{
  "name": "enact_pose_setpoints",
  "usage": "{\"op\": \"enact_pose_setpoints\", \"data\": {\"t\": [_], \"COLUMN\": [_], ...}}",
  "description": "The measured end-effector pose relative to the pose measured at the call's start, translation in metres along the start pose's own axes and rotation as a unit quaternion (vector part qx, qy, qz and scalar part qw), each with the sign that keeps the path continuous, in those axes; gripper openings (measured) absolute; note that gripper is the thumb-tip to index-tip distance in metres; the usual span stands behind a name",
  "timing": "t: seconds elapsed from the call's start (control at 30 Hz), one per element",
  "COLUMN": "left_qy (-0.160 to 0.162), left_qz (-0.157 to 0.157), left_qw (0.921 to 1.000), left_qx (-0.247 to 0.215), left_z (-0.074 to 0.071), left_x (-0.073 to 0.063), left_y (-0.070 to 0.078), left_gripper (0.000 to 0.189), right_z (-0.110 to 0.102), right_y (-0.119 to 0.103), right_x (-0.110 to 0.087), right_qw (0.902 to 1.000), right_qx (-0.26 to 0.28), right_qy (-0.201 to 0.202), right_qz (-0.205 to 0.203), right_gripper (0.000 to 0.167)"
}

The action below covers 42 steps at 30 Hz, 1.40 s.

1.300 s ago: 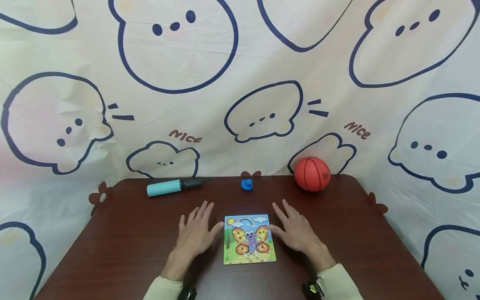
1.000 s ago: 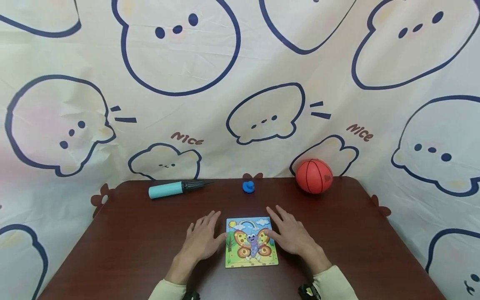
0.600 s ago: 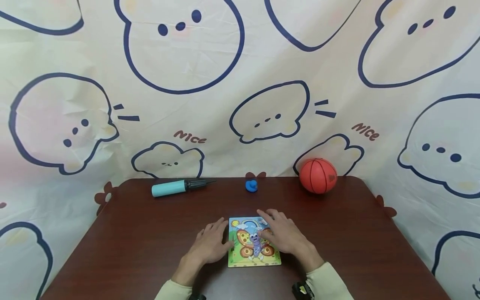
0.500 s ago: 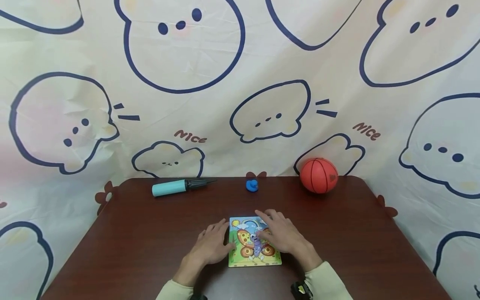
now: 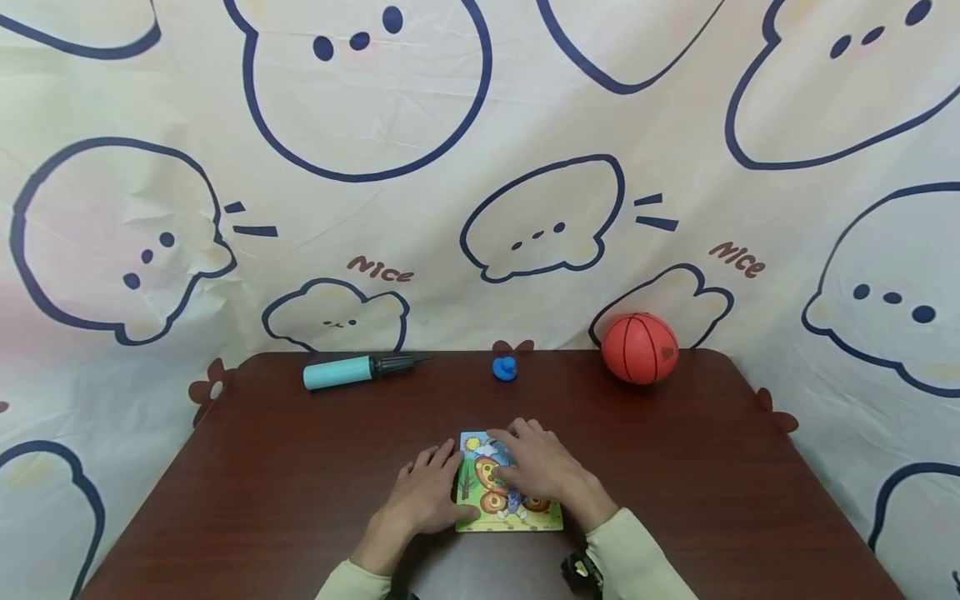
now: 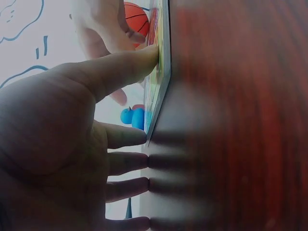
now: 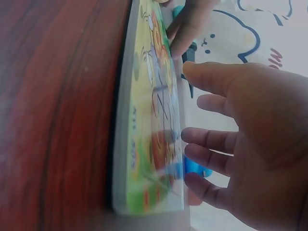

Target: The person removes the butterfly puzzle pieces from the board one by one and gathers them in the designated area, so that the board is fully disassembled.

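Observation:
A square wooden butterfly jigsaw puzzle lies flat on the dark brown table. At its left edge is my left hand, thumb resting on the lower left corner of the picture. The left wrist view has the straight fingers of that hand touching the tabletop by the puzzle's edge. My right hand is over the puzzle's upper right, covering part of the butterfly. In the right wrist view its fingers are loosely bent and apart, close above the puzzle; they hold nothing.
Along the back edge of the table lie a light blue hand pump at the left, a small blue rubber duck in the middle and a red toy basketball at the right. A cartoon-printed cloth hangs behind.
Both hands have come inward. The right hand has moved left from beside the puzzle to over it; the left hand has moved right, its thumb now on the puzzle's corner.

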<state>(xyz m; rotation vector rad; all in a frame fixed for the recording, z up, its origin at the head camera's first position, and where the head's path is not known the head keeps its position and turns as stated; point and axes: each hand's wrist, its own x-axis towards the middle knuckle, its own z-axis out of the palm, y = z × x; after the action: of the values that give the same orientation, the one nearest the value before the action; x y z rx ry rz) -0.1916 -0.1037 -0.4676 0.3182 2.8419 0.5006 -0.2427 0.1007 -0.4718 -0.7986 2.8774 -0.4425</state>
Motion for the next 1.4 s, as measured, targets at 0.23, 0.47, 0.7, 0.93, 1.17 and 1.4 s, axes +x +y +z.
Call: {"op": "enact_pose_setpoints", "data": {"t": [0.23, 0.47, 0.7, 0.93, 1.17, 1.4], "left_qy": [-0.010, -0.012, -0.009, -0.005, -0.003, -0.005], "left_qz": [0.000, -0.008, -0.009, -0.008, -0.005, -0.007], "left_qw": [1.0000, 0.9999, 0.9999, 1.0000, 1.0000, 1.0000], "left_qx": [0.000, -0.003, 0.001, -0.001, 0.003, -0.001], "left_z": [-0.001, -0.002, -0.002, -0.002, -0.002, -0.001], "left_x": [0.000, 0.000, 0.001, 0.001, 0.001, 0.001], "left_y": [-0.001, -0.001, -0.001, -0.004, -0.005, -0.002], "left_gripper": [0.087, 0.088, 0.088, 0.088, 0.088, 0.089], "right_z": [0.002, 0.003, -0.001, -0.004, -0.011, -0.020], "right_y": [-0.005, -0.009, -0.016, -0.021, -0.025, -0.026], "right_x": [0.010, 0.018, 0.026, 0.034, 0.042, 0.047], "right_qw": [0.9999, 0.9996, 0.9989, 0.9969, 0.9940, 0.9895], "right_qx": [-0.007, -0.020, -0.025, -0.041, -0.049, -0.036], "right_qy": [-0.013, -0.012, -0.031, -0.066, -0.098, -0.140], "right_qz": [-0.007, -0.019, -0.026, -0.014, -0.001, 0.008], "right_gripper": [0.053, 0.050, 0.046, 0.046, 0.049, 0.050]}}
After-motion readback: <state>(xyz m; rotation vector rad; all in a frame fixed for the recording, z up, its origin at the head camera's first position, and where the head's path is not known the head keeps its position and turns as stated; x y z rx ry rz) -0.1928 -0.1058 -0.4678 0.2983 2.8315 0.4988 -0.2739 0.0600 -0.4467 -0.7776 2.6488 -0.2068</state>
